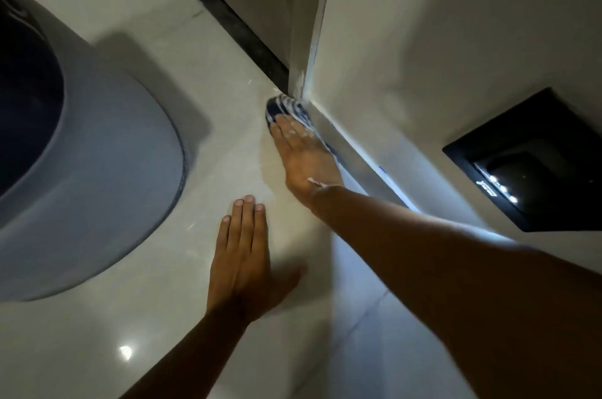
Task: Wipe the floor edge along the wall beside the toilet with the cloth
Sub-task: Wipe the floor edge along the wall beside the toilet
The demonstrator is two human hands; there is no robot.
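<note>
Blue-and-white striped cloth (286,110) pinned flat under spread right hand (304,154) mid-frame, mid-wipe; next, sliding along wall base (355,151), left hand (241,255) flat, bracing.

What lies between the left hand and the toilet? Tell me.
Only bare floor. In the head view, the left hand rests flat on pale tile, and nothing sits between it and the toilet. The cloth is under the right hand, by the wall.

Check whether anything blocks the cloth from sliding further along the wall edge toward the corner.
Nothing visible does. The right hand presses the cloth flat at the wall's foot, already at the corner post; the toilet sits well aside.
</note>
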